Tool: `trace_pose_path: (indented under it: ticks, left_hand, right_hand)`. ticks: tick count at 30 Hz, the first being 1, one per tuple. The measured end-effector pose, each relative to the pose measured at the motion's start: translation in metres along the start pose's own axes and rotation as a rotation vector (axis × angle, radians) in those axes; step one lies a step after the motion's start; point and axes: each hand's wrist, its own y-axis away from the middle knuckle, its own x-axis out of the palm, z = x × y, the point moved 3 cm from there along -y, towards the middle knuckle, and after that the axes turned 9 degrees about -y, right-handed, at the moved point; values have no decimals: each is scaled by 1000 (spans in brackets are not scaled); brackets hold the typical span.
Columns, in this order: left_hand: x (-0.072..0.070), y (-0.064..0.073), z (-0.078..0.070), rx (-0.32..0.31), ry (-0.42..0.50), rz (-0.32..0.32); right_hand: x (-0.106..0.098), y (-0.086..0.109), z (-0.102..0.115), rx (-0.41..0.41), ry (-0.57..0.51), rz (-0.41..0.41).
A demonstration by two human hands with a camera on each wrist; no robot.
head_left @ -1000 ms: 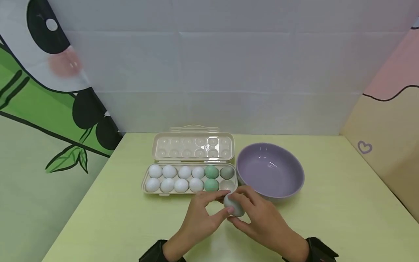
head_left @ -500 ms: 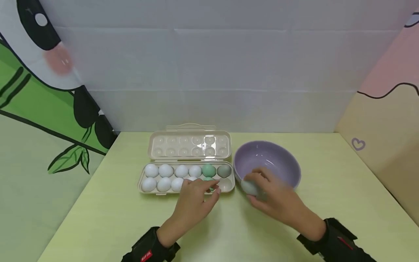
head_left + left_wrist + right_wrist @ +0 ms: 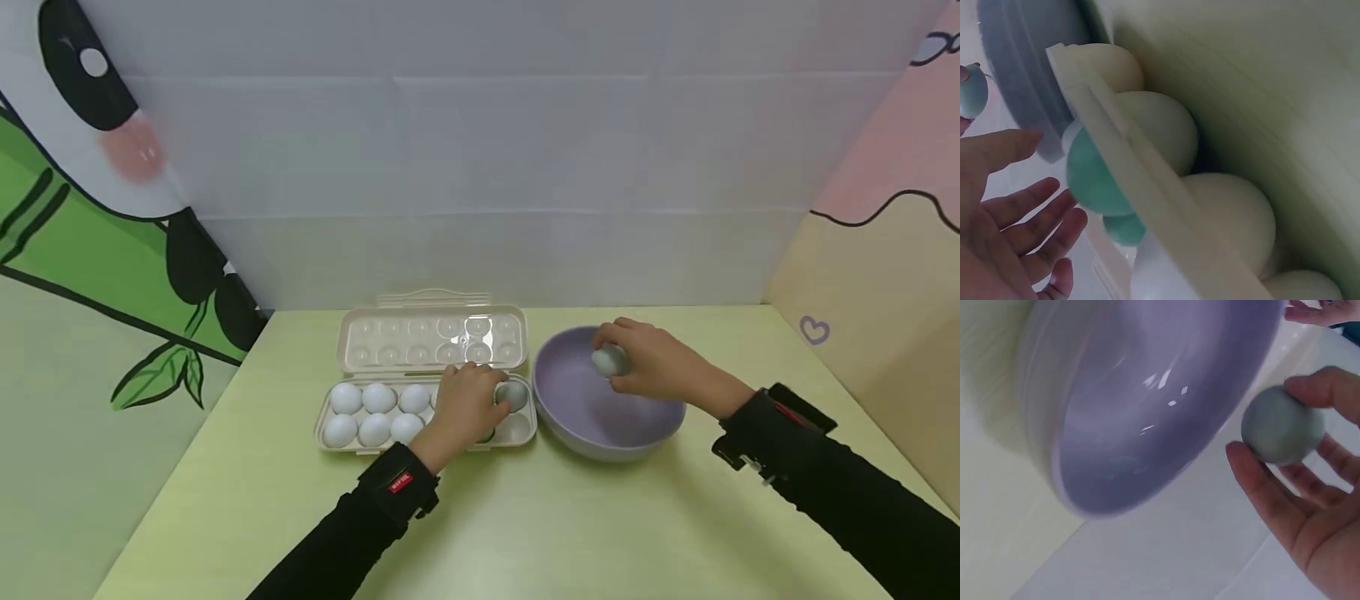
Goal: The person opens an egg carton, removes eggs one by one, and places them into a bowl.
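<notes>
My right hand (image 3: 651,360) pinches a pale grey-green egg (image 3: 611,361) between thumb and fingers above the purple bowl (image 3: 577,408). In the right wrist view the same egg (image 3: 1282,425) shows whole, with the bowl's glossy inside beyond it. Over the right part of the egg carton (image 3: 420,374) is my left hand (image 3: 463,404), holding nothing. Its fingers are loosely bent beside a green egg (image 3: 1094,175) in the left wrist view. White eggs (image 3: 373,430) fill the carton's left part. A grey-green egg (image 3: 513,395) sits at its back right, and the cup in front of that is bare.
The carton's clear lid (image 3: 432,340) lies folded back behind it, toward the grey backdrop (image 3: 480,183). The bowl stands close to the carton's right end. Both are on a pale yellow-green table (image 3: 525,533) with printed panels at either side.
The egg was between both hands in front of the carton. My right hand has carried it right and away from me, over the bowl. My left hand has let go and moved over the carton.
</notes>
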Motion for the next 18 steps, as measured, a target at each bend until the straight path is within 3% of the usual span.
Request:
trace_pose_path:
  ticks: [8, 13, 18]
  left_hand:
    - [28, -13, -7, 55, -7, 51]
    - [34, -17, -10, 65, -10, 71]
    - [38, -21, -11, 71, -5, 37]
  right_hand:
    - [29, -16, -32, 8, 51, 317]
    - [42, -22, -36, 3, 131, 386]
    - [50, -25, -41, 30, 150, 401]
